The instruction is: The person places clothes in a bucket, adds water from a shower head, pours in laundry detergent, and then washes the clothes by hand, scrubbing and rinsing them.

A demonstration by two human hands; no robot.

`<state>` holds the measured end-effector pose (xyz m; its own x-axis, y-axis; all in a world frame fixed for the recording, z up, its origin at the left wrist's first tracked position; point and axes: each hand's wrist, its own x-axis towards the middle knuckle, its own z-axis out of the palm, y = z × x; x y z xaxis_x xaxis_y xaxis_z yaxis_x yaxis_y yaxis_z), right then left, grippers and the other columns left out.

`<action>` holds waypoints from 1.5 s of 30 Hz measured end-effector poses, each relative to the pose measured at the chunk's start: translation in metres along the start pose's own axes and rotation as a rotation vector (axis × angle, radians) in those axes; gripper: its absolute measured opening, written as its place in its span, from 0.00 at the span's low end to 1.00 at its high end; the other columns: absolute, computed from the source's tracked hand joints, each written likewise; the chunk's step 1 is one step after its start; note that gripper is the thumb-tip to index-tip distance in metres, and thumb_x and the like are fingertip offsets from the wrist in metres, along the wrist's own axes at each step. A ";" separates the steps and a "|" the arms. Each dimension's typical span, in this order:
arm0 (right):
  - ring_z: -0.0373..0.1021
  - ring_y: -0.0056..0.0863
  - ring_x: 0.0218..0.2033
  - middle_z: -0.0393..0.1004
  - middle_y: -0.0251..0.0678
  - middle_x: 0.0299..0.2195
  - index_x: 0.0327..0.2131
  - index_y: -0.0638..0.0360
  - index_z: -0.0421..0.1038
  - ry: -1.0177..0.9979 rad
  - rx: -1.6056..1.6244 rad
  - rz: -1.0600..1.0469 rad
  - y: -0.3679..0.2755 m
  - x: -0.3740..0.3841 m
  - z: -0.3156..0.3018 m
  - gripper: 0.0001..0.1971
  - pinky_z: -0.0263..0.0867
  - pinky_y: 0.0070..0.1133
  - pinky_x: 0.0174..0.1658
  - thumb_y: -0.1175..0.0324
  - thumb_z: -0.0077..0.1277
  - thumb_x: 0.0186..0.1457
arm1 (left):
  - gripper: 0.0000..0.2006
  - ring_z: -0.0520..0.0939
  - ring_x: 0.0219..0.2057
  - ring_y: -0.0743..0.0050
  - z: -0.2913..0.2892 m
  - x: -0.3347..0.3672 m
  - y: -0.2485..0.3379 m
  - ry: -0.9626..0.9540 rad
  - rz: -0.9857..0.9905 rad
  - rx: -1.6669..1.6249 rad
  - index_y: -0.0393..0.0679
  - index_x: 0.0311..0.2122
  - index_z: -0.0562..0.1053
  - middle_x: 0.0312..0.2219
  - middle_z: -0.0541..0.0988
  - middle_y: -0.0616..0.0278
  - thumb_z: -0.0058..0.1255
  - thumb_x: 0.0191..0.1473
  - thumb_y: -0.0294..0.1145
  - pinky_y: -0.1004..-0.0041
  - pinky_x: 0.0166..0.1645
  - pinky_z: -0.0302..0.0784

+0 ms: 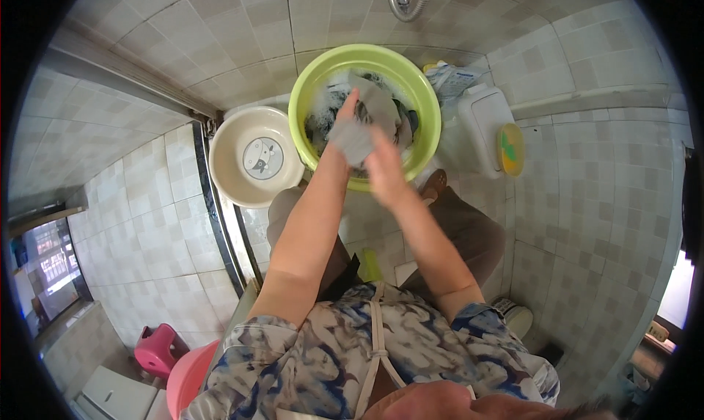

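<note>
A lime-green basin (427,130) holds sudsy water and a heap of dark, wet clothes (317,126). Over it, a grey cloth (378,104) is stretched between my hands, one part of it lying across my left wrist. My left hand (347,113) grips the cloth, one digit pointing away from me and the rest covered by fabric. Closer to me and to the right, my right hand (386,163) is closed on the cloth's near part, smeared by motion.
A cream basin (220,159) with a cartoon picture in its bottom stands left of the green one. To the right are a white lidded bin (484,119), a yellow-green oval dish (510,150) and a plastic packet (451,79). Behind me at left sits a pink stool (155,350).
</note>
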<state>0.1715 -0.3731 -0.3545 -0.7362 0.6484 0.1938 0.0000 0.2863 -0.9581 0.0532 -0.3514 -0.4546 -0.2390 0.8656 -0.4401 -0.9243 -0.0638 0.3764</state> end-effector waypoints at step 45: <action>0.68 0.27 0.41 0.71 0.40 0.42 0.47 0.70 0.63 0.346 0.442 0.479 -0.012 -0.036 -0.084 0.25 0.64 0.23 0.45 0.73 0.56 0.43 | 0.17 0.71 0.38 0.75 0.072 -0.117 -0.001 0.080 0.243 0.332 0.49 0.48 0.63 0.39 0.70 0.65 0.48 0.55 0.38 0.72 0.41 0.69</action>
<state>0.2546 -0.3407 -0.3328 -0.4681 0.8376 -0.2815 -0.0585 -0.3473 -0.9359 0.1032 -0.4166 -0.3450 -0.4732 0.8026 -0.3632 -0.6948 -0.0865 0.7140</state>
